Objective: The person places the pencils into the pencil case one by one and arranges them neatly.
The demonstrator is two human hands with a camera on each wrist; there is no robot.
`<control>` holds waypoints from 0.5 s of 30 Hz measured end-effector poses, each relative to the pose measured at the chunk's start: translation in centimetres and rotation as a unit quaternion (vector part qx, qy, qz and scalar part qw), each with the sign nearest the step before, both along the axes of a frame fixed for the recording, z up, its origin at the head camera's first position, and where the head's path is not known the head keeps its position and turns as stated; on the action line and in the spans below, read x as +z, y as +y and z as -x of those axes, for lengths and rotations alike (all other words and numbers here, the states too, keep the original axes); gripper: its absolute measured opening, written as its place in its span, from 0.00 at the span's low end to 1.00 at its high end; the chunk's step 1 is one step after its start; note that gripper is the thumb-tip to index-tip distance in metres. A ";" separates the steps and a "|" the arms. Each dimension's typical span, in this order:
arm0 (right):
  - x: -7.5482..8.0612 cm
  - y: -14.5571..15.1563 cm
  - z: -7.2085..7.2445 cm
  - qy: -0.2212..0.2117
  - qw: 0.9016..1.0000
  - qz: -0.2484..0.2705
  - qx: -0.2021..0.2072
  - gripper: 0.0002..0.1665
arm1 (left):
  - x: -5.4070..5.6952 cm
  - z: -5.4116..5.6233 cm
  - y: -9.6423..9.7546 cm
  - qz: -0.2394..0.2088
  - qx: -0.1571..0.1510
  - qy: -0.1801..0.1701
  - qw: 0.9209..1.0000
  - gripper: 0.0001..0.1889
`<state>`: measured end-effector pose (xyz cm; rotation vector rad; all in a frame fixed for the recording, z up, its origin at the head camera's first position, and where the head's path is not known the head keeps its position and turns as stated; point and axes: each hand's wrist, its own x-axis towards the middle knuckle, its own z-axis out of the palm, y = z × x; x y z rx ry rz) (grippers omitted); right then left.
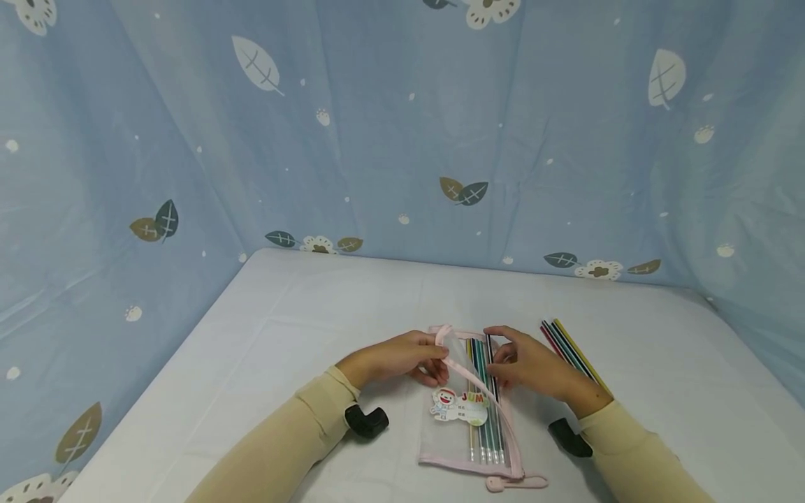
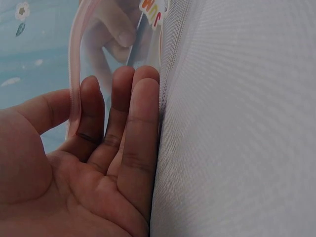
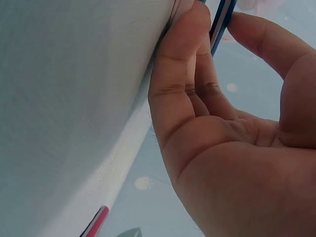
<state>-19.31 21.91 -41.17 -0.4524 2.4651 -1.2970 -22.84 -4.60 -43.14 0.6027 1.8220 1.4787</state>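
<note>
A clear mesh pencil pouch (image 1: 434, 441) with pink edging lies on the white table, a cartoon label (image 1: 459, 406) on its front. My left hand (image 1: 411, 358) pinches the pouch's pink opening edge (image 2: 74, 64) between thumb and index finger, lifting that side. Several pencils (image 1: 483, 443) lie lengthwise inside, their pale ends toward the near edge. My right hand (image 1: 533, 365) is at the pouch's right side, pinching a dark blue pencil with a white stripe (image 3: 222, 24) by its far end. The rest of that pencil runs down among the others in the pouch.
Right of the pouch, partly behind my right forearm, lies a loose bundle of pencils (image 1: 569, 349) with red, dark and yellow sides. A pink strap (image 1: 517, 483) sticks out at the pouch's near right corner. Blue leaf-patterned cloth (image 1: 402, 140) hangs behind the table (image 1: 339, 307).
</note>
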 end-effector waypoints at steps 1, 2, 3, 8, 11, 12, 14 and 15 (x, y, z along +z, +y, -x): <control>0.0 0.0 0.0 -0.001 1.000 -0.003 -0.002 0.43 | 0.0 0.0 0.0 0.000 0.000 0.001 1.000 0.15; 0.0 0.0 0.0 -0.002 1.000 -0.006 -0.004 0.43 | 0.0 0.0 0.0 0.000 0.001 0.001 1.000 0.15; -0.1 -0.1 0.0 -0.002 1.000 -0.009 -0.007 0.43 | 0.0 0.1 0.1 0.000 0.000 0.002 1.000 0.15; -0.2 -0.2 0.0 0.002 1.000 -0.024 -0.013 0.43 | 0.1 0.0 0.1 0.003 -0.003 0.001 1.000 0.16; -0.3 -0.2 0.0 0.007 0.999 -0.031 -0.011 0.43 | 0.0 0.0 0.1 0.004 -0.001 0.003 1.000 0.17; -0.3 -0.2 0.0 0.009 0.999 -0.032 -0.010 0.43 | 0.0 0.0 0.1 0.005 0.001 0.002 1.000 0.16; -0.4 -0.2 0.0 0.016 0.999 -0.034 -0.004 0.43 | 0.0 0.0 0.1 0.005 0.002 0.003 1.000 0.17; -0.4 -0.2 0.0 0.021 0.999 -0.035 0.000 0.43 | -0.1 0.0 0.1 0.005 0.002 0.003 1.000 0.17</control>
